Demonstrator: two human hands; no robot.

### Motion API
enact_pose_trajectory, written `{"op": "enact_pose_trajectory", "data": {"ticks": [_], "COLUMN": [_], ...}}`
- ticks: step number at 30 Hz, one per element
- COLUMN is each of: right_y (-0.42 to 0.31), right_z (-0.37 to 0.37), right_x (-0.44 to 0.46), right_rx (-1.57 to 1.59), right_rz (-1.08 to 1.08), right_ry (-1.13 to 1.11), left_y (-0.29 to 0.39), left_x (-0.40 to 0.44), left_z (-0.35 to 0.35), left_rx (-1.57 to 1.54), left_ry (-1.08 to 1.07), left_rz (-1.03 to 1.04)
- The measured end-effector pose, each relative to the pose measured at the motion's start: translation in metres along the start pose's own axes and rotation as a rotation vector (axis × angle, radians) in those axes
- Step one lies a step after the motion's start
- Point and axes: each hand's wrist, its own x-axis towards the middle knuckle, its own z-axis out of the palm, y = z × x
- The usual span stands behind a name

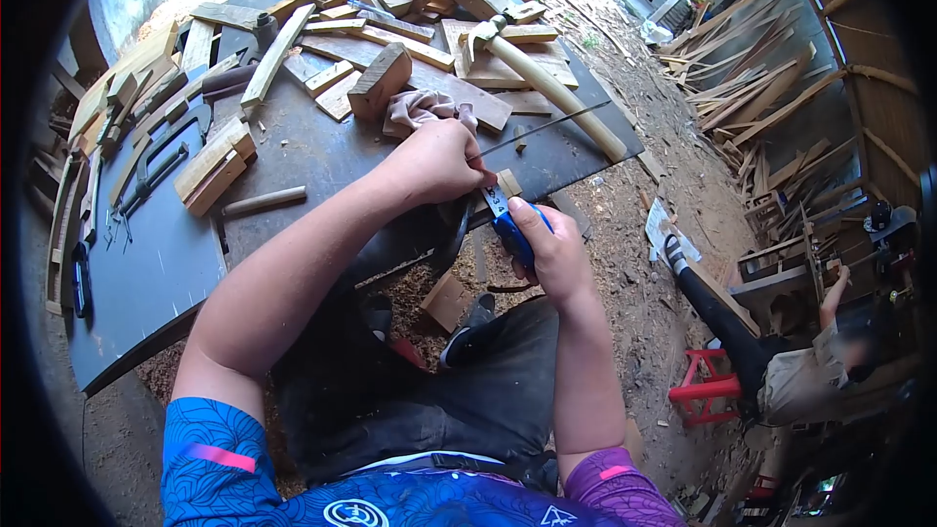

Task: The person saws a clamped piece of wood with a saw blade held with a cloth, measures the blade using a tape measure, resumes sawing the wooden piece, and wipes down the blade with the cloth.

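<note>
Blue tape measure (510, 234) inside the grasping right hand (558, 254), blade (495, 199) toward the curled left hand (444, 161), hold unclear.

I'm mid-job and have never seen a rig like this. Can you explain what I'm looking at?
Sure. There is no machine: these are a person's bare hands. The one picture comes from a camera on that person's head, looking forward and down, so their lap shows below and the wide lens bends the edges.

The right hand holds a blue tape measure with a short length of blade showing. The left hand is by the blade; what its fingers grasp is hidden.

On the dark table lie a hammer, a crumpled cloth, a short round stick and many wood pieces. Another person is off to the right.
</note>
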Motion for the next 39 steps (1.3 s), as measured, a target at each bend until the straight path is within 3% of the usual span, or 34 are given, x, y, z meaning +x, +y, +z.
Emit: {"op": "enact_pose_trajectory", "data": {"ticks": [2,6,8,9,12,13,15,18,24,26,30,32,34,38,39], "right_y": [-0.003,0.021,0.033,0.032,0.027,0.020,0.003,-0.015,-0.027,-0.033,-0.038,-0.043,-0.045,-0.043,-0.042], "right_z": [-0.002,0.001,-0.005,-0.011,-0.023,-0.024,-0.023,-0.016,-0.016,-0.018,-0.021,-0.015,-0.017,-0.021,-0.020], "right_x": [0.000,-0.007,-0.012,-0.017,-0.023,-0.025,-0.030,-0.027,-0.012,-0.002,0.024,0.032,0.045,0.077,0.081], "right_rx": [-0.029,-0.153,-0.013,0.023,-0.153,-0.154,-0.317,-0.204,-0.046,-0.016,0.054,0.023,-0.025,0.025,-0.042], "right_rz": [0.004,-0.186,-0.278,-0.223,-0.301,-0.301,-0.514,-0.560,-0.497,-0.415,-0.284,-0.302,-0.175,-0.105,-0.139], "right_ry": [-0.026,0.074,0.172,0.187,0.294,0.296,0.225,0.136,0.004,-0.041,-0.071,-0.085,-0.194,-0.134,-0.057], "left_y": [-0.004,-0.011,-0.010,-0.015,-0.015,-0.010,0.005,0.021,0.023,0.020,0.013,0.007,0.004,-0.005,0.001], "left_x": [0.001,0.005,0.007,0.008,0.008,0.005,-0.005,-0.016,-0.016,-0.014,-0.010,-0.009,-0.009,-0.011,-0.012], "left_z": [0.005,-0.014,-0.025,-0.026,-0.030,-0.033,-0.038,-0.039,-0.039,-0.041,-0.045,-0.051,-0.058,-0.070,-0.079], "left_rx": [-0.063,-0.069,-0.197,-0.271,-0.281,-0.281,-0.364,-0.495,-0.430,-0.564,-0.548,-0.451,-0.321,-0.292,-0.038], "left_ry": [0.136,0.071,-0.138,-0.153,-0.224,-0.225,-0.313,-0.462,-0.314,-0.348,-0.281,-0.284,-0.317,-0.331,-0.410], "left_rz": [0.037,0.074,-0.049,0.032,-0.015,-0.013,0.027,0.085,0.020,0.041,-0.009,-0.051,-0.116,-0.150,-0.193]}}
